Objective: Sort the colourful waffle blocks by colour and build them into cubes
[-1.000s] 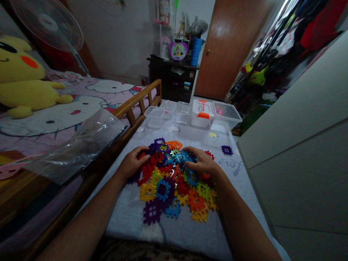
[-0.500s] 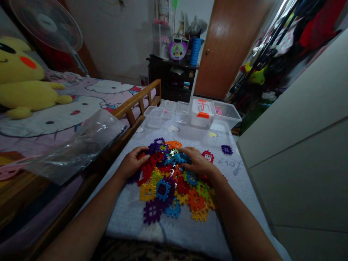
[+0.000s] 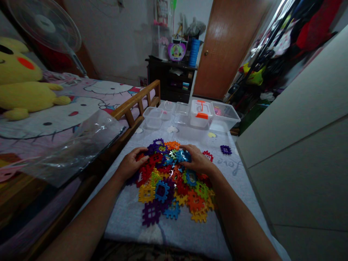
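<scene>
A heap of interlocking plastic building blocks [image 3: 164, 170], notched square pieces in red, blue, purple, yellow, orange and green, lies on the cloth-covered table. On its left edge rests my left hand [image 3: 132, 162], fingers apart, touching the red and purple pieces and gripping none of them. My right hand [image 3: 198, 159] reaches over the heap's upper right, thumb and fingers closed around a glossy blue block [image 3: 183, 156]. A yellow block [image 3: 146, 194] and a purple block [image 3: 151, 213] lie at the near left of the heap.
Beyond the heap stand clear plastic containers [image 3: 153, 119] and a lidded box with orange handles [image 3: 201, 114]. A loose purple block [image 3: 226, 149] lies to the right. A wooden bed rail [image 3: 136, 99] borders the left side, a pale cabinet [image 3: 299, 145] the right.
The blue block at my right hand has tilted and shows more of its face. My left hand stays in place. The whole view has shifted slightly.
</scene>
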`<state>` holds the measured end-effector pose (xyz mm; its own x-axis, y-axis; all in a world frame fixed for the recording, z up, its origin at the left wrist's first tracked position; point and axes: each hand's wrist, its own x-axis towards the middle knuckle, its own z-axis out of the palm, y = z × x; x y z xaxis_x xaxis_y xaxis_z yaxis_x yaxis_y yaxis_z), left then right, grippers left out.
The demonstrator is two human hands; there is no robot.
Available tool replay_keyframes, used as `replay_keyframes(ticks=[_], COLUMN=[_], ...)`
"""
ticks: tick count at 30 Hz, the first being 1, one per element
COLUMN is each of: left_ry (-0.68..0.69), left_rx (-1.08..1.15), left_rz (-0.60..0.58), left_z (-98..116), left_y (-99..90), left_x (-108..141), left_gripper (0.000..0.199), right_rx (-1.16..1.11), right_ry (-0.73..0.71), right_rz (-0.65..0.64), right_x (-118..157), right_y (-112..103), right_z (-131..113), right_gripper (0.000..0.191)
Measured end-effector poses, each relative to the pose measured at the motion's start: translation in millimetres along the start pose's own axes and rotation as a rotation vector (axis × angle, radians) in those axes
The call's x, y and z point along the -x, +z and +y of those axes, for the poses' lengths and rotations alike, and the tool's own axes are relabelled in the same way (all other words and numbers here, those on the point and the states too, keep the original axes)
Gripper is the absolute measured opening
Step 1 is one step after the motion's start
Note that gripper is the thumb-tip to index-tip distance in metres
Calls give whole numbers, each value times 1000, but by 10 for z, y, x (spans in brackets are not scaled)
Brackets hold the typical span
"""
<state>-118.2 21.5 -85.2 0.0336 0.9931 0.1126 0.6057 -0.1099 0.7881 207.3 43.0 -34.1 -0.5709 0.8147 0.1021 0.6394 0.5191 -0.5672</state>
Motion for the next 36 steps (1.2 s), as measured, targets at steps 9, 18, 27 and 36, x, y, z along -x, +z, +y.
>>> replay_keyframes(ticks=[9,18,27,36], left_ry=[5,-11,-19,0], left_rx=[-7,-22,-21,-28], left_rz=[2,12,15,23], left_z=[-41,-6,-40,-39], left_y=[2,-10,-1,-5], left_x=[-17,-11,-11,-14], left_gripper=[55,57,58,57], right_rx=[318,451,403,396], right_ry=[411,612,606,493], right_rz=[343,214,145,108], right_x=[291,317,337,271], right_y=[-474,-355,-452,-558], right_z=[821,1013,1044,1102], right_gripper=[65,68,65,70])
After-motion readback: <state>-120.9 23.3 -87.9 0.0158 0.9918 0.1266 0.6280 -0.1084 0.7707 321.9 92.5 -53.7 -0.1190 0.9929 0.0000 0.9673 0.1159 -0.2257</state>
